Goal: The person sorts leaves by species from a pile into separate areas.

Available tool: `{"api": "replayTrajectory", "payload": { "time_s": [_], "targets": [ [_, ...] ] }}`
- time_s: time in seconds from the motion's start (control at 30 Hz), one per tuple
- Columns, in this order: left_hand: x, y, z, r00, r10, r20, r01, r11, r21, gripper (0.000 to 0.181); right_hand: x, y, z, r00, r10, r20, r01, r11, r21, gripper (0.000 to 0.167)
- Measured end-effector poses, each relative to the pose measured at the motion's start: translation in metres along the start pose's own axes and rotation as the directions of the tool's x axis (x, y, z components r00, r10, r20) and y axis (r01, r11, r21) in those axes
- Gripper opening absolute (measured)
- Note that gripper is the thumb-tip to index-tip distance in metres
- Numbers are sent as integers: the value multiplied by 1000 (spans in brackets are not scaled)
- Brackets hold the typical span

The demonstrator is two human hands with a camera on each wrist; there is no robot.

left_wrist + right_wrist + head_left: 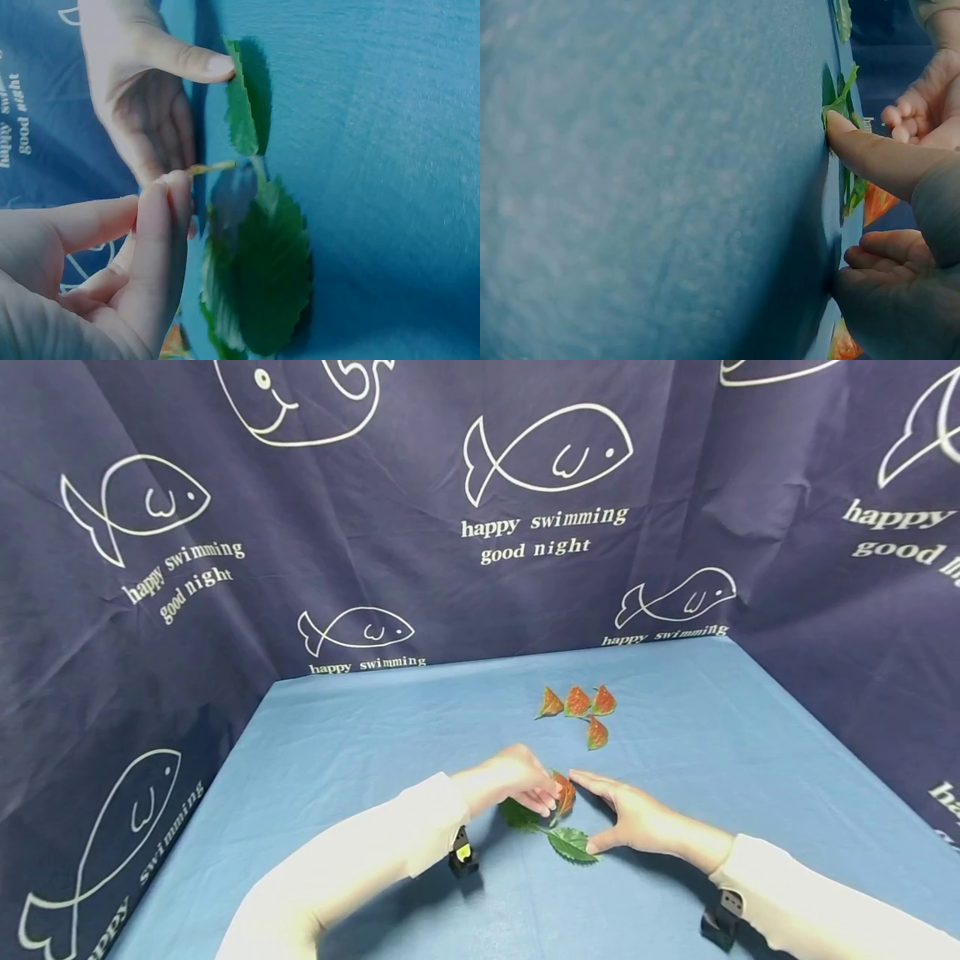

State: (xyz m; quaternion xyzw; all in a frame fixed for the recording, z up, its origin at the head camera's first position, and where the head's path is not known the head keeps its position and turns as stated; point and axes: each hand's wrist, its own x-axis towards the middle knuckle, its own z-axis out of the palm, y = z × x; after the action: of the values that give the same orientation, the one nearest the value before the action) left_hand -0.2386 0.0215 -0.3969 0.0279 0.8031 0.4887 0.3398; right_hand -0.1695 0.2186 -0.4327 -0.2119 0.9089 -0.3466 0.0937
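My left hand [520, 779] pinches an orange-red leaf [566, 795] between thumb and fingers. In the left wrist view its yellowish stem [214, 169] pokes out past the fingertips, while the blade is mostly hidden behind them. Below it on the cloth lies a green leaf with toothed edges [573, 845]. The thumb of my right hand [637, 817] touches that leaf's outer end, its other fingers stretched out near the orange-red leaf. Another green leaf [517, 814] lies partly under my left hand; the left wrist view shows green leaves [274, 270] overlapping there.
Several orange-red leaves, among them one leaf [577, 702] in a row and a lower leaf [597, 733], lie farther back on the blue cloth [390, 727]. Dark blue curtains [420, 552] with white fish drawings hang behind the table and at both sides.
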Motion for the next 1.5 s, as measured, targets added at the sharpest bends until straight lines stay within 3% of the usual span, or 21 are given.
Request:
{"api": "replayTrajectory", "payload": {
  "time_s": [0.27, 0.5, 0.73, 1.07, 1.27, 1.5],
  "targets": [
    [-8, -4, -14, 997, 52, 61, -49, 998, -46, 9, 0, 1, 1, 1000, -20, 8, 20, 999, 41, 96],
    [-12, -2, -23, 991, 130, 41, -125, 986, -106, 9, 1, -3, 1, 999, -38, 21, 38, 999, 12, 90],
    [-10, 0, -27, 986, 168, -14, -168, 968, -185, 8, 2, -2, 1, 989, -128, 74, 113, 977, 181, 81],
    [-4, 4, -28, 977, 204, -54, -211, 944, -254, 11, 1, 1, -2, 969, -220, 110, 214, 975, 68, 73],
    [4, 9, -29, 976, 205, -77, -218, 941, -258, 15, 1, -2, -3, 972, -202, 119, 202, 979, 9, 74],
    [16, 15, -32, 976, 181, -121, -207, 940, -269, 19, 3, -3, -3, 969, -198, 145, 199, 980, 9, 75]
  ]
}}
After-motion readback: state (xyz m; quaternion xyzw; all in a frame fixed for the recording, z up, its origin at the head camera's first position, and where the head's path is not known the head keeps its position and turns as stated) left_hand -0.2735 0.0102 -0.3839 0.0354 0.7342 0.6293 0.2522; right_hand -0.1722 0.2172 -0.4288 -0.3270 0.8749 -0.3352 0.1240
